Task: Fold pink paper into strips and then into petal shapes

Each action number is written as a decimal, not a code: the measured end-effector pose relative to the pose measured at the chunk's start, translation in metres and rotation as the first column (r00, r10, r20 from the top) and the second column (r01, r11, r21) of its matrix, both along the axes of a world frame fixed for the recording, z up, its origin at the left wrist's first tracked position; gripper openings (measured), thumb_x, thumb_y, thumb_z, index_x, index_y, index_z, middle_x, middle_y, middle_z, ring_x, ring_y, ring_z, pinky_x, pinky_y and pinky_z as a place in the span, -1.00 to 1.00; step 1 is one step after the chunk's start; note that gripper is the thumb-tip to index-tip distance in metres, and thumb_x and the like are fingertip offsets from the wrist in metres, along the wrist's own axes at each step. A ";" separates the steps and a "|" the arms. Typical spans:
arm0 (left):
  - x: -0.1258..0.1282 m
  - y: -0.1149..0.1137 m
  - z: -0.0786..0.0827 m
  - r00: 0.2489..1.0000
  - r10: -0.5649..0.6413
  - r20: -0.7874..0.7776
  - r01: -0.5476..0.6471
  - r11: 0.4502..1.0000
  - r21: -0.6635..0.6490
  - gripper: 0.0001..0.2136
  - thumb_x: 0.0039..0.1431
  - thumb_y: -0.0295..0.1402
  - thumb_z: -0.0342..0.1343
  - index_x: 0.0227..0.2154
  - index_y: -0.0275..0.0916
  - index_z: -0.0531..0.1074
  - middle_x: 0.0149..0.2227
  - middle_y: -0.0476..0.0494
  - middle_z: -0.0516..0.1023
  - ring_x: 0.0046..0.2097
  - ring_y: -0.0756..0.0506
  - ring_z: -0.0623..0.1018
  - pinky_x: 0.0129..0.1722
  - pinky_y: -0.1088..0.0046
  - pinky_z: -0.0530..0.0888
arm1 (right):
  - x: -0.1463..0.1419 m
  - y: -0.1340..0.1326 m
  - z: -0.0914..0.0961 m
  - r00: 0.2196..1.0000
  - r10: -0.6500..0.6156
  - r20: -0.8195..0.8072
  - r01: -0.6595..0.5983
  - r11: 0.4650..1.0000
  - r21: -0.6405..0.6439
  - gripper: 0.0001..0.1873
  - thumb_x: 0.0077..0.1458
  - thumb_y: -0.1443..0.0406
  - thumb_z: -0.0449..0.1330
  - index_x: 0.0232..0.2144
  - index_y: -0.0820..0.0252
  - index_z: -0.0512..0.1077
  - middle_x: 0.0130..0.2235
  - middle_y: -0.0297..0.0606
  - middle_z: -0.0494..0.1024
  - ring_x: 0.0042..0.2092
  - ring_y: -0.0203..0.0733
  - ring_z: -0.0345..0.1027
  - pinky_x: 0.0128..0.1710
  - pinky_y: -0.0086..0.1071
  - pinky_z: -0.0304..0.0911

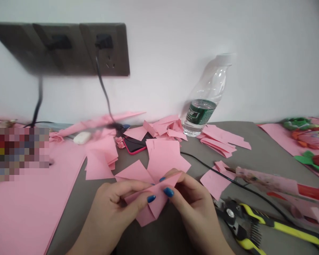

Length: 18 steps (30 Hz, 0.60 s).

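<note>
Yellow pliers (257, 223) by right hand (194, 209) (cable (244, 182) beyond)

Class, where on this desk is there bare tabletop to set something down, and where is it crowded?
Bare grey tabletop lies between the stacked pink paper pieces and the far-right pink sheet. A narrow strip runs between the large pink sheet and the left hand. Crowded: around the phone and by the yellow-handled pliers.

Left hand (111, 209) and right hand (194, 205) pinch folded pink paper (155, 198) between fingers and thumbs. Loose pink paper squares (162, 156) lie just ahead on grey tabletop (268, 152). Yellow-handled pliers (279, 226) lie right of right hand. Pink-cased phone (135, 145) sits among paper; plastic water bottle (207, 95) stands beyond, leaning against white wall (268, 46).
</note>
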<state>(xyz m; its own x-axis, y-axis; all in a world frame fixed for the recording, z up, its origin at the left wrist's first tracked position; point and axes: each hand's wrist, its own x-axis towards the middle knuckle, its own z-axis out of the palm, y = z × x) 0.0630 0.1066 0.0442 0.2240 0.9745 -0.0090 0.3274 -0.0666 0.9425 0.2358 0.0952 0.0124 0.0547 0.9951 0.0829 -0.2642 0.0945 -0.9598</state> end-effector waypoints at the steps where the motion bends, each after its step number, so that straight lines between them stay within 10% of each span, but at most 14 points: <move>1: 0.000 -0.001 0.001 1.000 -0.005 0.010 0.005 1.000 -0.016 -0.88 0.14 -0.22 0.27 -0.34 0.02 0.72 -0.42 -0.01 0.73 -0.42 -0.11 0.66 -0.43 0.53 0.58 | 0.000 0.000 0.001 1.000 0.010 0.010 -0.010 1.000 0.003 -0.84 0.09 0.18 0.38 -0.46 0.11 0.58 -0.45 -0.30 0.53 -0.39 -0.21 0.40 -0.39 -0.42 0.36; 18: 0.000 -0.004 0.000 0.996 -0.048 0.081 0.051 0.998 -0.035 -0.83 0.24 -0.25 0.20 -0.23 0.13 0.70 -0.35 0.03 0.74 -0.35 -0.13 0.70 -0.37 0.52 0.62 | -0.001 -0.001 0.001 0.999 0.001 0.044 -0.003 1.000 0.030 -0.83 0.13 0.22 0.34 -0.47 0.13 0.54 -0.47 -0.33 0.49 -0.42 -0.25 0.37 -0.43 -0.46 0.33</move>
<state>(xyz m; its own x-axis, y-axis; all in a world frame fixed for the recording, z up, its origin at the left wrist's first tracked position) 0.0630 0.1025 0.0446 0.2732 0.9616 -0.0246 0.2475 -0.0456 0.9678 0.2352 0.0946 0.0130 0.0483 0.9922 0.1146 -0.2219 0.1225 -0.9673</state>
